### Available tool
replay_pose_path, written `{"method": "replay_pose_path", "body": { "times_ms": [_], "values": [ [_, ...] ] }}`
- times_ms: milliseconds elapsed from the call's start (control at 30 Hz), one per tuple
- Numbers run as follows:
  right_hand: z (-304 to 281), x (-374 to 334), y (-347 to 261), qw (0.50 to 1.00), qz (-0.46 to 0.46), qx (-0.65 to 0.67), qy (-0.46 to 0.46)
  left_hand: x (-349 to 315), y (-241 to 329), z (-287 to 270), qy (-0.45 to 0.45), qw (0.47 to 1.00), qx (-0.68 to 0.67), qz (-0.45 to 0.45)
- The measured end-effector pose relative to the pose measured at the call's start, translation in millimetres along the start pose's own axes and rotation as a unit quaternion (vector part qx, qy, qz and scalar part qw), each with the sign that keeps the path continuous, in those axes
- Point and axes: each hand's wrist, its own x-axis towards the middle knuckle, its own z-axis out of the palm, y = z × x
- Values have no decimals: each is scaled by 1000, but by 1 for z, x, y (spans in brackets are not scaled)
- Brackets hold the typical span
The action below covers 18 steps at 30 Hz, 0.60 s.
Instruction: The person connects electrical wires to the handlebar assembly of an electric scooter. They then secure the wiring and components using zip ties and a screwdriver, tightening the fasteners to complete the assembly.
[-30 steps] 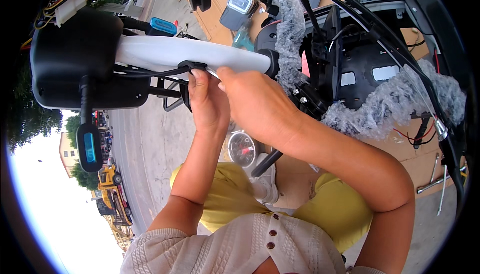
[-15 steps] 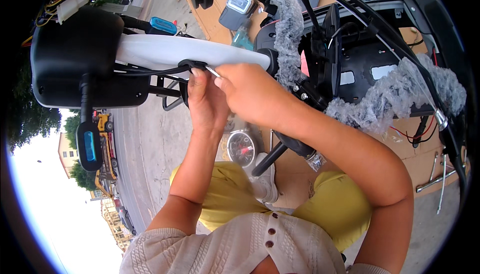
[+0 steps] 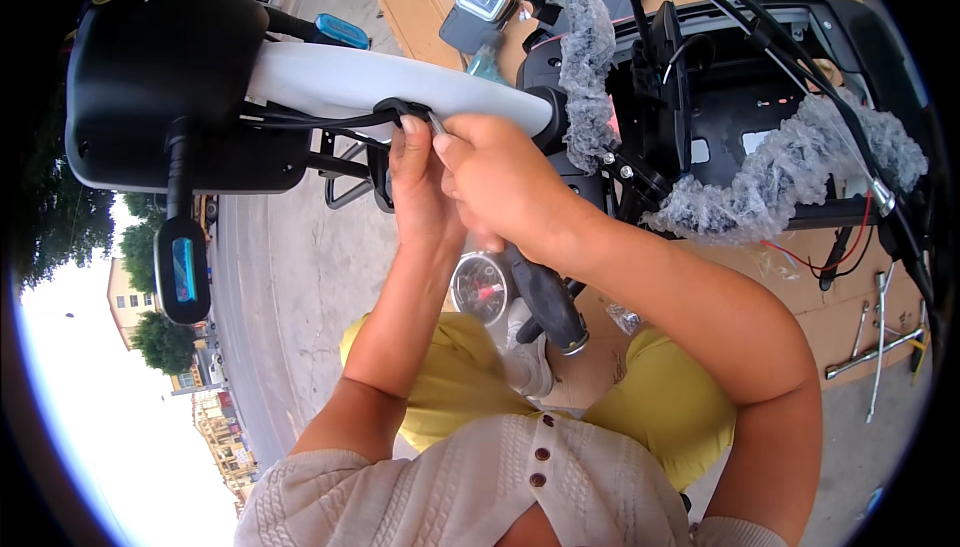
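My left hand (image 3: 422, 182) pinches a black cable clip (image 3: 398, 109) against the lower edge of the white fender (image 3: 390, 82), its thumb pressed at the clip. Black cables (image 3: 320, 121) run from the clip to the left. My right hand (image 3: 515, 182) is closed beside it, thumb and forefinger on a thin metal rod (image 3: 437, 124) whose tip meets the clip's right end. The rod's full length and kind are hidden by the fingers. Below my right hand hangs a black handlebar grip (image 3: 548, 302).
The black front housing (image 3: 165, 87) with a mirror (image 3: 182, 269) stands at the left. Bubble-wrapped bars (image 3: 588, 67) and the open black frame (image 3: 735, 107) lie at the right. A round gauge (image 3: 481, 287) sits below my hands. Wrenches (image 3: 880, 342) lie on cardboard.
The fender and clip have shifted slightly right in view, with both hands staying at them. The handlebar grip now shows lower and further left, beneath my right hand.
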Motion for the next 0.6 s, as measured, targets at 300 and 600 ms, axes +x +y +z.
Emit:
{"method": "replay_pose_path", "body": {
  "times_ms": [300,600],
  "values": [
    [-9,8,18,939,-184,-284,69,6,3,0,-73,995,-20,70],
    [-18,4,9,923,-190,-328,66,4,9,13,-76,995,-35,56]
  ]
}}
